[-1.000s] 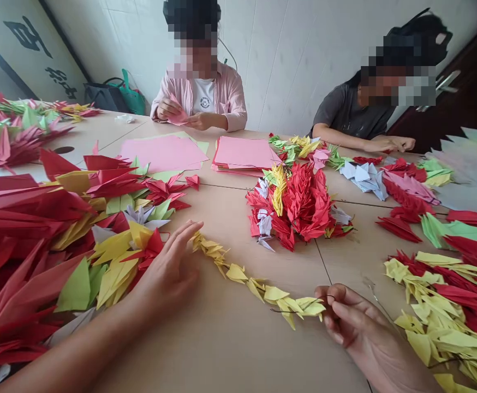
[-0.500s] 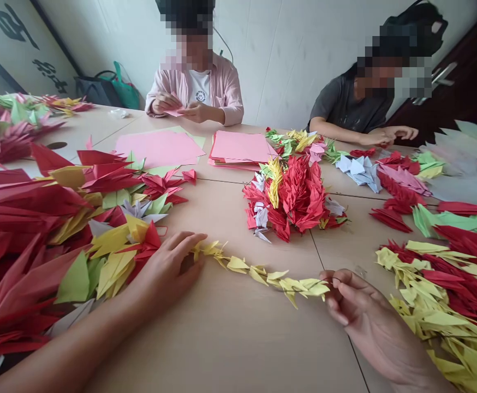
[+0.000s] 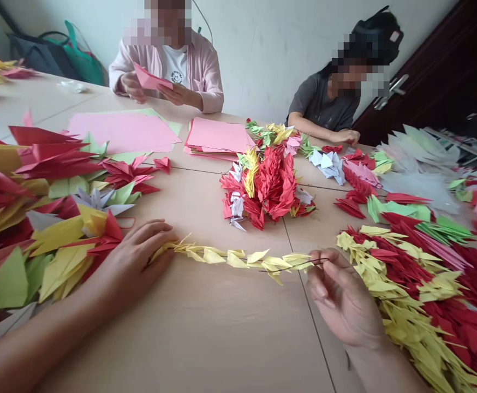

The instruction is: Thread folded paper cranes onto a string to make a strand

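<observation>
A string of yellow folded paper cranes (image 3: 235,258) stretches nearly level just above the table between my two hands. My left hand (image 3: 150,248) is closed over its left end, with the fingers curved and the fingertips partly hidden. At the right end, my right hand (image 3: 343,295) pinches the dark thread (image 3: 318,260) between thumb and forefinger. One loose length of that thread runs back left, below the cranes. Close to my left hand lie large yellow, red and green folded paper cranes (image 3: 64,262). Beside my right hand are piled strings of smaller yellow cranes (image 3: 414,333).
A bundle of red crane strings (image 3: 273,185) sits mid-table. Behind it are a stack of pink paper (image 3: 220,136) and spread pink sheets (image 3: 119,131). Across the table, one person (image 3: 168,71) holds folded pink paper; another person (image 3: 324,103) sits at the right. Clear plastic (image 3: 418,188) lies at right.
The yellow crane string hangs straighter and more level. A loose thread end now shows below it. The view has turned right. The person opposite has raised the pink paper.
</observation>
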The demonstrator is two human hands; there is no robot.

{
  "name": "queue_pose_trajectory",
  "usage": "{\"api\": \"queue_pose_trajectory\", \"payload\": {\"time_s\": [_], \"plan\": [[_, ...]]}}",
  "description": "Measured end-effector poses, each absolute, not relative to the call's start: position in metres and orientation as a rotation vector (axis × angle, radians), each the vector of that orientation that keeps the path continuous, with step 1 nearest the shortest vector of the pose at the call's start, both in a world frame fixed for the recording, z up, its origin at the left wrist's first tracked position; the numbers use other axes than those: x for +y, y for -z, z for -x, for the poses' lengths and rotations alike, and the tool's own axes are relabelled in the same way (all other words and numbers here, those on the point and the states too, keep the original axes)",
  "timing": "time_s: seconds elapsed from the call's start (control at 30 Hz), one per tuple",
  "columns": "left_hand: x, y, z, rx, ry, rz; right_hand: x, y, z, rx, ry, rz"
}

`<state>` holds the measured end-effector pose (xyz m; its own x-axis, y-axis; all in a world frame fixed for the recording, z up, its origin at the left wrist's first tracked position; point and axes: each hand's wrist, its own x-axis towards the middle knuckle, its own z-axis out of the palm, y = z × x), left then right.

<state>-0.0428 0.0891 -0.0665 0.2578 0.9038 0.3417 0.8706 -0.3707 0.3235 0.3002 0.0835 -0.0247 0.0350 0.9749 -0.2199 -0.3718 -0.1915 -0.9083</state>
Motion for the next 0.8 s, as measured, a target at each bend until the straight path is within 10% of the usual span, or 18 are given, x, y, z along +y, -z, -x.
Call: {"api": "queue_pose_trajectory", "payload": {"time_s": [0.53,0.8], "plan": [[0.088,0.058,0.041,1.691,-0.809,-2.470,0.082,0.000,-0.323,-0.957,-0.933,1.062],[0.074,0.063,-0.009,1.306,-0.659,-2.838,0.083,0.039,-0.295,-2.345,-0.394,1.143]]}}
